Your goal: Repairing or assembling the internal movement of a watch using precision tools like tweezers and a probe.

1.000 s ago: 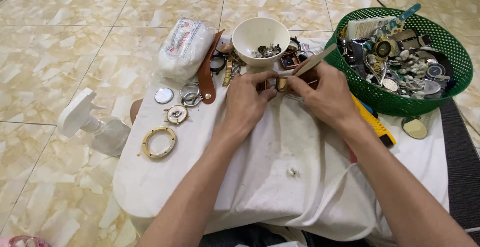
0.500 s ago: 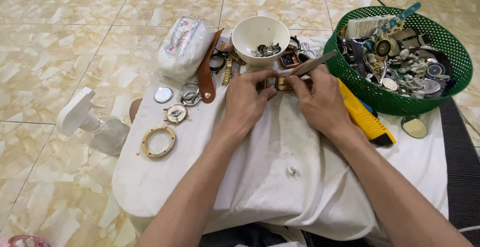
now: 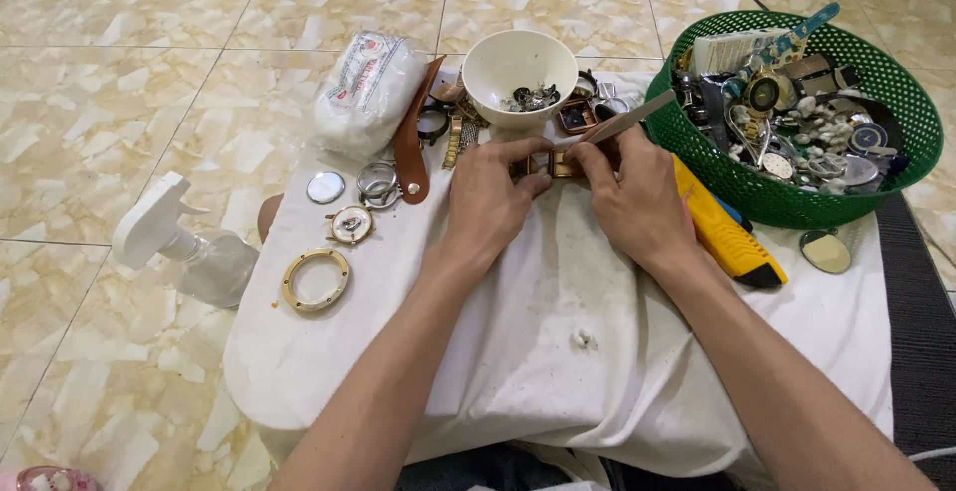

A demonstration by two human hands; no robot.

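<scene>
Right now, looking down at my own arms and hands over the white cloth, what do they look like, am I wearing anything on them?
Both arms are bare from the bottom edge of the picture to the fingertips: no sleeves show. The left hand and right hand wear no gloves. No wristwatch, bracelet or strap shows on either wrist, and no ring can be made out on the fingers in view. Nails look short and unpainted.

At about eleven o'clock from my hands, at the far left edge of the white cloth point(image 3: 558, 352), lies a soft clear plastic packet point(image 3: 366, 93), oblong and puffy, stuffed with something white, with red and dark printing on top. In the green basket point(image 3: 697, 147) at one o'clock sits what may be a pale ribbed card point(image 3: 725, 51).
</scene>
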